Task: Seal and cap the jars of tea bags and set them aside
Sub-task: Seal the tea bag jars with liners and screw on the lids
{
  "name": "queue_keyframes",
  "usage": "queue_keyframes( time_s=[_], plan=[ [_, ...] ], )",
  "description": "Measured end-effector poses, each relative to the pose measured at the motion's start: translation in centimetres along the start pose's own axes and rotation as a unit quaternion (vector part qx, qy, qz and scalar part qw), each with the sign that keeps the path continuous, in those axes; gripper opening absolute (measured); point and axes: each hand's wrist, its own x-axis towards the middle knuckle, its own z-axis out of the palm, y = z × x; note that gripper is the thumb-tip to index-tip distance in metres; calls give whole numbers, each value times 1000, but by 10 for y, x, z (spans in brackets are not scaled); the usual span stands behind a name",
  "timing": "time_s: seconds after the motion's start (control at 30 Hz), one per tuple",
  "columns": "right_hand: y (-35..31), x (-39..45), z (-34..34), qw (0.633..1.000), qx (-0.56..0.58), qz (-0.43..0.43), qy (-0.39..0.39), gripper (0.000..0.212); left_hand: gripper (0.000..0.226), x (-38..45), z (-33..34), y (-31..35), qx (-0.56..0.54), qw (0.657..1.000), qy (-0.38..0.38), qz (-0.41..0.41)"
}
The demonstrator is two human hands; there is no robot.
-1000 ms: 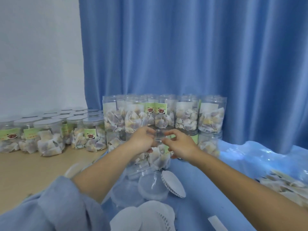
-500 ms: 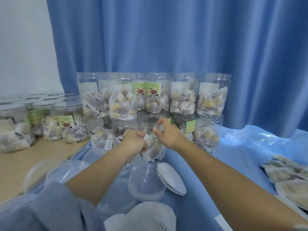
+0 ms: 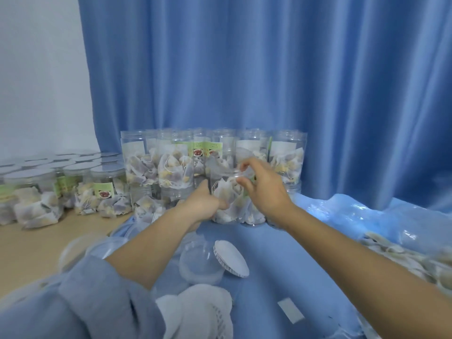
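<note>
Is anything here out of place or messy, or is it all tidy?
Mostly orderly, but a few things are loose. One ridged white lid leans tilted against a clear cap instead of lying flat. Tea bags sit loose on the wooden table by the capped jars.

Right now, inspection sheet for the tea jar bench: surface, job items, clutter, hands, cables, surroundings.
Surface: blue sheet over a wooden tabletop.
Job's things: open jar of tea bags at centre; stacked open jars behind it; capped jars at left; clear lids; white seal discs.
Clutter: loose tea bags at right; white slip.
Hands: left hand grips the open jar's side; right hand at its rim, fingers apart.
Cables: nothing seen.
Surroundings: blue curtain; white wall.
</note>
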Motion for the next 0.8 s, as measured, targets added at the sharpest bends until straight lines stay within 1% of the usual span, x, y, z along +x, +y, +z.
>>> queue_keyframes(
  time_s=[0.07, 0.1, 0.2, 0.27, 0.37, 0.4, 0.47, 0.5, 0.6, 0.63, 0.7, 0.8],
  plan=[
    [-7, -18, -22, 1000, 14, 0, 8, 21, 88, -20, 14, 5, -12, 1000, -6, 6],
    [-9, -28, -32, 1000, 18, 1, 7, 20, 91, -32, 22, 7, -21, 1000, -1, 12],
    [-14, -62, -59, 1000, 27, 12, 0, 18, 84, -69, 47, 12, -46, 998, 26, 46],
    [-15, -85, -72, 999, 42, 20, -9, 17, 79, -92, 63, 12, -59, 996, 43, 55],
    [-14, -118, -84, 998, 52, 34, -26, 16, 81, -120, 82, 3, -61, 994, 68, 66],
    [-12, -128, -86, 998, 49, 35, -30, 17, 85, -129, 89, -2, -54, 993, 76, 71],
    [-9, -147, -86, 998, 35, 32, -38, 18, 99, -145, 100, -15, -51, 993, 88, 66],
    [-7, -155, -85, 998, 30, 31, -42, 18, 99, -153, 105, -22, -55, 993, 92, 54],
    [-1, -178, -77, 997, 30, 43, -62, 19, 85, -168, 119, -44, -55, 994, 94, 30],
    [1, -184, -75, 996, 35, 46, -68, 19, 85, -172, 122, -51, -45, 994, 96, 27],
    [4, -193, -69, 996, 47, 40, -65, 20, 90, -176, 126, -60, -21, 994, 107, 29],
    [6, -197, -64, 996, 70, 46, -41, 18, 95, -176, 128, -65, 1, 992, 119, 41]
  ],
)
